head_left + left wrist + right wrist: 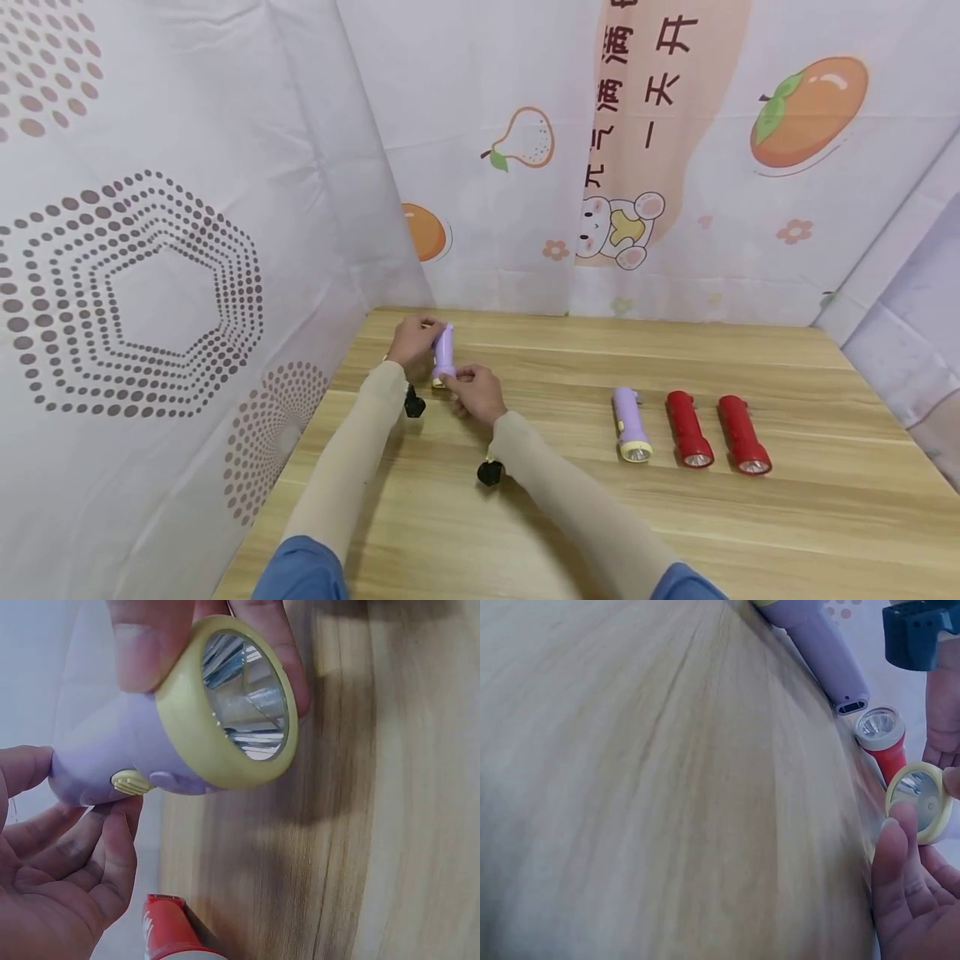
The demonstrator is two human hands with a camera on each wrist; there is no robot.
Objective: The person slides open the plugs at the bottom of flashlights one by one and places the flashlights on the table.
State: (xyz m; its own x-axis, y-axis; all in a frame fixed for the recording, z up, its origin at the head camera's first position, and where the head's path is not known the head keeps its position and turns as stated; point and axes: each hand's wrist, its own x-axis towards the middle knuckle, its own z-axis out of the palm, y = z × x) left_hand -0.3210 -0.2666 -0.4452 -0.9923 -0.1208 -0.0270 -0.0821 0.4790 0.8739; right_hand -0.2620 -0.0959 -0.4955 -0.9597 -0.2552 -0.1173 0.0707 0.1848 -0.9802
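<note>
A purple flashlight [443, 350] with a yellow rim is held between both hands near the table's far left, its lens towards me. My left hand [415, 340] pinches the tail end; in the left wrist view, its thumb and fingers [112, 862] bracket the purple body. My right hand [480, 392] grips the head end, with the thumb against the yellow rim [180, 712]. A ribbed yellow switch [130, 782] shows on the side. In the right wrist view, right-hand fingertips [891, 851] lie at the rim of the lens.
At the table's right lie a purple flashlight [630, 423] and two red flashlights [687, 428] [744, 434]. The right wrist view also shows a purple flashlight [829, 656] and a red one [889, 757] near the held one. Patterned curtains [480, 208] border the wooden table [555, 350].
</note>
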